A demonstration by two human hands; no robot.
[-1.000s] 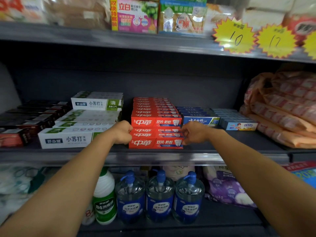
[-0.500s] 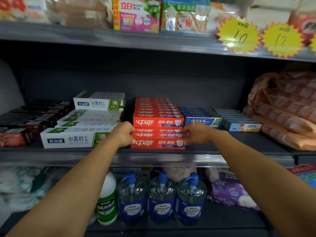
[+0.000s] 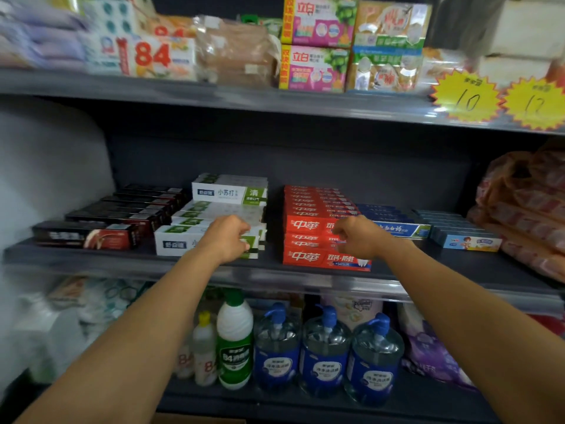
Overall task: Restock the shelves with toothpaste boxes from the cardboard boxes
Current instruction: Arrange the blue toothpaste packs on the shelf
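Both hands have let go of the red toothpaste boxes, which sit stacked at the middle shelf's front edge; the left hand has shifted over the white boxes, fingers curled and seemingly empty, and the right hand, also curled, hangs before the red stack. That row looks settled. Red boxes read 中華, white ones 小苏打; yellow tags read 10 and 12.

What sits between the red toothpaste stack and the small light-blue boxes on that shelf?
A row of dark blue toothpaste boxes, seen in the head view.
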